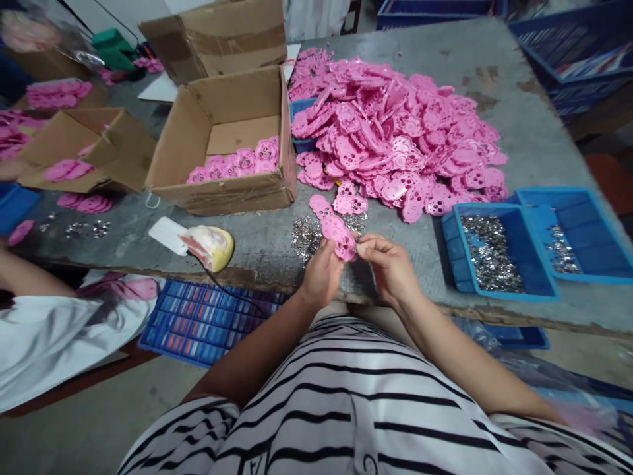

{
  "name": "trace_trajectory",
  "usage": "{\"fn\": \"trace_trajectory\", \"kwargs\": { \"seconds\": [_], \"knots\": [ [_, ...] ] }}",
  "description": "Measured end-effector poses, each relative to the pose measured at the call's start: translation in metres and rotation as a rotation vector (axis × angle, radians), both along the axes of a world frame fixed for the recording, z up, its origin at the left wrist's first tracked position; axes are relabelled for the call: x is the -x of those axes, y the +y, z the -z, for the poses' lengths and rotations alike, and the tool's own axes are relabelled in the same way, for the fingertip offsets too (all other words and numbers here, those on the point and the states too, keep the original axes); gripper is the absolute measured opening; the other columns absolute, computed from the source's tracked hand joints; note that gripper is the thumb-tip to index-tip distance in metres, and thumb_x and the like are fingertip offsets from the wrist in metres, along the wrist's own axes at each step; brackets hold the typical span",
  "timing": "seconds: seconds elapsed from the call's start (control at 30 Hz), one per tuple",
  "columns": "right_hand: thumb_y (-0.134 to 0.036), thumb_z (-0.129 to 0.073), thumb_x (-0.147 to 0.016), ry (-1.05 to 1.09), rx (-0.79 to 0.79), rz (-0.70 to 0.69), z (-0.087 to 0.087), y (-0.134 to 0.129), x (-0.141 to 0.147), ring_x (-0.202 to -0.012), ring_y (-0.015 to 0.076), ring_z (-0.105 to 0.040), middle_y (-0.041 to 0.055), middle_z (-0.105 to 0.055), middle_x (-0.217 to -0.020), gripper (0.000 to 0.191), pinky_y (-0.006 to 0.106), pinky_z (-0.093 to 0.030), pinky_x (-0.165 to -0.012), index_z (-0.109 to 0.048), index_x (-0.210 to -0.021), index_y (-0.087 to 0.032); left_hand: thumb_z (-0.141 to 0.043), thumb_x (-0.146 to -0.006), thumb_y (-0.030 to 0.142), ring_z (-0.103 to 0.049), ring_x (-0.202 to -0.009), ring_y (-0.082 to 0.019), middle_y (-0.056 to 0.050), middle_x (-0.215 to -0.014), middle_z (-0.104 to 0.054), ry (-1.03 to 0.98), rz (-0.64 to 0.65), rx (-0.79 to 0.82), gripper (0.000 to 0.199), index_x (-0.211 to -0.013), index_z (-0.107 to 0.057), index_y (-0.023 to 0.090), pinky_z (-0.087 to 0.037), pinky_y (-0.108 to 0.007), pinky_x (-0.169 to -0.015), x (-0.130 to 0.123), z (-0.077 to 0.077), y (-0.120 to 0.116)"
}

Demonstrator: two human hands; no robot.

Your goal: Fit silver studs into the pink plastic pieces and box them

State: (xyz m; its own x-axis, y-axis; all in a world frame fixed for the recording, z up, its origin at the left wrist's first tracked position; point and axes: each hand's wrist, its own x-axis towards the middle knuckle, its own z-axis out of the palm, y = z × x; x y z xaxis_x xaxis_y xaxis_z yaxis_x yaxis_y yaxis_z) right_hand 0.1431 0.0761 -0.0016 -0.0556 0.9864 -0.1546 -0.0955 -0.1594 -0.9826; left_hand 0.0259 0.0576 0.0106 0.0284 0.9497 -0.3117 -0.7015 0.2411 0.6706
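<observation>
My left hand point(322, 276) is closed around the lower end of a pink plastic piece point(334, 231) with rounded lobes and holes. Thumb and fingers of my right hand point(390, 264) pinch together at that piece's right edge; whatever lies between them is too small to make out. Just beyond my hands, small shiny metal parts point(305, 237) lie loose on the table. Another pink piece point(350, 200) rests beside them, in front of a large heap of similar pink pieces point(395, 132).
A cardboard box point(222, 195) holding rows of pink pieces stands left of the heap. Blue bins point(504, 293) with metal parts are at right. A yellow-and-white object point(210, 247) with a cable lies near the table edge point(262, 274). At far left sits another person point(44, 336).
</observation>
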Motion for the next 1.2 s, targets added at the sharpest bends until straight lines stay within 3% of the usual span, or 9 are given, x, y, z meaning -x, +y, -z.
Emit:
{"fn": "trace_trajectory", "kwargs": {
  "seconds": [0.13, 0.3, 0.57, 1.0, 1.2],
  "knots": [
    [-0.038, -0.072, -0.059, 0.101, 0.087, 0.098, 0.006, -0.008, 0.011, -0.101, 0.0238, -0.059, 0.0062, -0.067, -0.091, 0.023, 0.040, -0.042, -0.096, -0.058, -0.052, -0.021, -0.069, -0.076, 0.020, -0.054, -0.124, -0.021, -0.005, -0.128, -0.062, -0.067, 0.004, -0.112, 0.050, -0.123, -0.053, 0.027, -0.043, -0.036, -0.104, 0.005, 0.004, -0.007],
    [-0.035, -0.076, -0.055, 0.154, 0.110, 0.129, -0.001, -0.008, 0.016, -0.107, 0.0247, -0.055, 0.0055, -0.067, -0.095, 0.019, 0.040, -0.037, -0.101, -0.063, -0.051, -0.022, -0.086, -0.058, 0.023, -0.047, -0.132, -0.024, -0.005, -0.131, -0.059, 0.012, -0.008, -0.197, 0.058, -0.111, -0.061, 0.027, -0.037, -0.038, -0.112, 0.010, 0.013, -0.013],
    [-0.035, -0.082, -0.050, 0.214, 0.119, 0.110, -0.007, -0.005, 0.019, -0.096, 0.0224, -0.056, 0.0028, -0.065, -0.087, 0.019, 0.037, -0.038, -0.097, -0.067, -0.050, -0.023, -0.082, -0.065, 0.025, -0.049, -0.129, -0.022, -0.003, -0.133, -0.058, 0.107, 0.015, -0.335, 0.054, -0.114, -0.060, 0.030, -0.035, -0.041, -0.113, 0.013, 0.021, -0.010],
    [-0.038, -0.085, -0.049, 0.155, 0.101, 0.083, -0.005, -0.003, 0.019, -0.091, 0.0205, -0.055, 0.0032, -0.063, -0.086, 0.025, 0.037, -0.039, -0.092, -0.066, -0.049, -0.022, -0.079, -0.070, 0.027, -0.052, -0.124, -0.021, -0.005, -0.132, -0.059, 0.190, 0.025, -0.427, 0.052, -0.117, -0.058, 0.030, -0.036, -0.039, -0.111, 0.016, 0.033, -0.009],
    [-0.029, -0.082, -0.052, 0.216, 0.073, 0.099, 0.001, -0.006, 0.020, -0.083, 0.0174, -0.054, 0.0013, -0.062, -0.084, 0.019, 0.034, -0.040, -0.087, -0.065, -0.050, -0.022, -0.076, -0.074, 0.022, -0.050, -0.127, -0.019, -0.003, -0.136, -0.057, 0.248, 0.042, -0.509, 0.051, -0.121, -0.059, 0.032, -0.032, -0.039, -0.114, 0.018, 0.038, -0.009]
  ]
}}
